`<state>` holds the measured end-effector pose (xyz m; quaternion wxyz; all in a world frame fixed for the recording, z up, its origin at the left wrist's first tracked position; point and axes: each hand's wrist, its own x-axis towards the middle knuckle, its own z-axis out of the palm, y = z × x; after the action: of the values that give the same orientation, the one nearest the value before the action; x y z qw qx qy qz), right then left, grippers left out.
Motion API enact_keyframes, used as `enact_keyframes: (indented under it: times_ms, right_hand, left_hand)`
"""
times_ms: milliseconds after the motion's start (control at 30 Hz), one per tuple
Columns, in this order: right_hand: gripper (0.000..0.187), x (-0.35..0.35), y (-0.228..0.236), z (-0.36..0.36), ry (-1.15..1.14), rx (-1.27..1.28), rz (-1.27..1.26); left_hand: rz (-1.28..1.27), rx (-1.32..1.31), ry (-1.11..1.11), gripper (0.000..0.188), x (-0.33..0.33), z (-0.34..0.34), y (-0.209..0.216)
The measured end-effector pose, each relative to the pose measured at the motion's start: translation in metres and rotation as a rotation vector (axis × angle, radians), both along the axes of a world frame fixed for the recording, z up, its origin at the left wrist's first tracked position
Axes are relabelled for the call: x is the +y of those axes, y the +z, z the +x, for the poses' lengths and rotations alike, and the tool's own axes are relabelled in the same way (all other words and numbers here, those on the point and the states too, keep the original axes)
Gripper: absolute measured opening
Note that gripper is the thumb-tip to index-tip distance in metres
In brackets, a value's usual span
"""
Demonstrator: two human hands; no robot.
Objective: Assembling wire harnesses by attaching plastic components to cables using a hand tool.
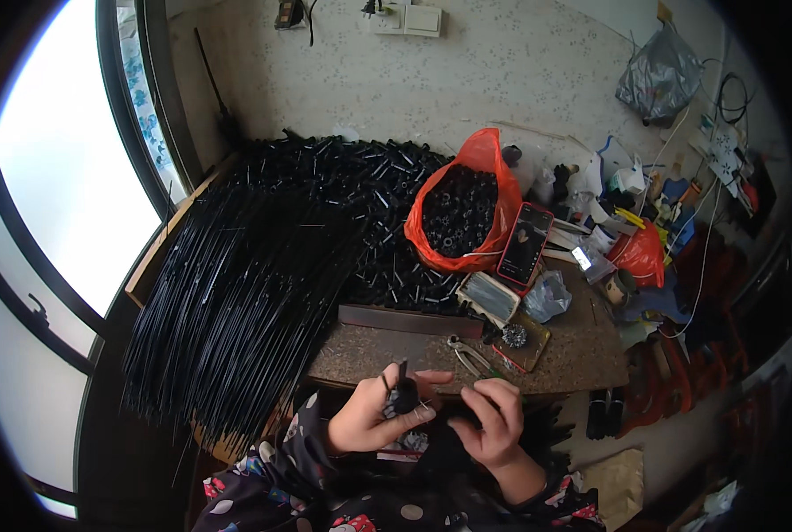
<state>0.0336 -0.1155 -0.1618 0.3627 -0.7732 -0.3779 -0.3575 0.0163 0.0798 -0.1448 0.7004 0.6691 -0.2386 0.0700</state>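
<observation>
Just past the near table edge, my left hand (369, 417) is closed around a short black cylindrical part (402, 396). A narrow black piece sticks up from its top, and a thin pale sliver shows by my left thumb. To its right hovers my right hand (495, 424), fingers bent and thumb apart, with nothing visible between them. The two hands do not touch. Left of them, a thick bundle of long thin black rods (227, 310) hangs over the table's front edge. Behind lies a heap of short black tubular parts (369, 186).
A red plastic bag (418, 238) of black fittings stands beside a phone (526, 244). Pliers (469, 355), a box of thin pins (491, 299) and a clear bag (548, 297) lie nearer. A dark strip (409, 320) borders the heap. Clutter fills the right side; a window is left.
</observation>
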Motion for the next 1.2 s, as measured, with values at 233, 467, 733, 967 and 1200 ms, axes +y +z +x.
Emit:
enact_keyframes:
  times_ms: [233,467,733,967,1200]
  right_hand:
    - [0.057,-0.065,-0.129,0.016,-0.699,0.496,-0.789]
    - [0.018,-0.045,-0.086,0.028,0.306,1.501,0.476]
    - [0.022,-0.022,0.035,-0.021,-0.080,0.010,-0.441]
    - [0.021,-0.029,0.051,-0.012,0.286,0.200,-0.292]
    - [0.031,-0.028,-0.035,-0.021,1.308,2.007,0.618]
  left_hand:
    - [0.116,0.040,0.152,0.019,-0.002,0.005,-0.016]
    - [0.220,-0.240,0.173,0.091,0.009,0.022,0.009]
    - [-0.019,-0.070,0.252,0.101,0.040,0.021,0.007]
    - [0.010,-0.090,0.309,0.094,0.040,0.008,0.016]
    - [0.021,-0.229,0.172,0.089,0.033,0.015,0.024]
